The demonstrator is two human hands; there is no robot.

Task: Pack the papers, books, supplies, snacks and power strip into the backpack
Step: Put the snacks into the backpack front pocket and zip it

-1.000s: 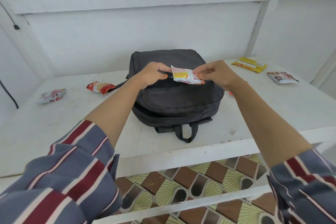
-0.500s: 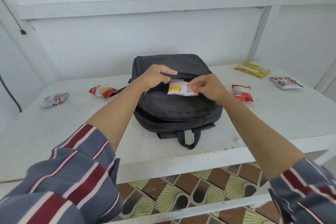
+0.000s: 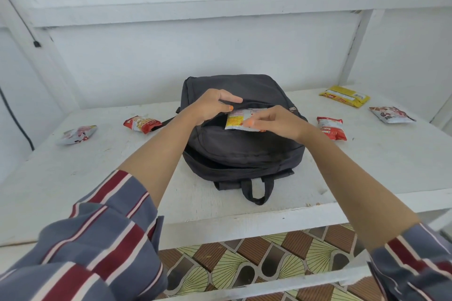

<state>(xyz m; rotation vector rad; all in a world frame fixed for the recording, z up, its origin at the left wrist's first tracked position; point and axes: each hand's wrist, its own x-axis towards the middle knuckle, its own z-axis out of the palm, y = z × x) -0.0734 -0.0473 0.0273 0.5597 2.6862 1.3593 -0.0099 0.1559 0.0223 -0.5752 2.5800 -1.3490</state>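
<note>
A dark backpack lies flat on the white worktop. My left hand pinches the upper edge of its front pocket, thumb on top. Just beside it, my right hand pinches a small yellow-and-white snack packet at the pocket's mouth. Both my forearms reach forward, bare.

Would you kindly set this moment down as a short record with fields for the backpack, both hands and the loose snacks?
backpack: black, lying on the white table, front pocket open
left hand: holds the pocket's upper edge
right hand: pinches a white-and-yellow snack packet at the pocket's mouth
loose on table: red packet and silvery packet left of the backpack; red pouch, yellow packet and white-red packet right of it
</note>
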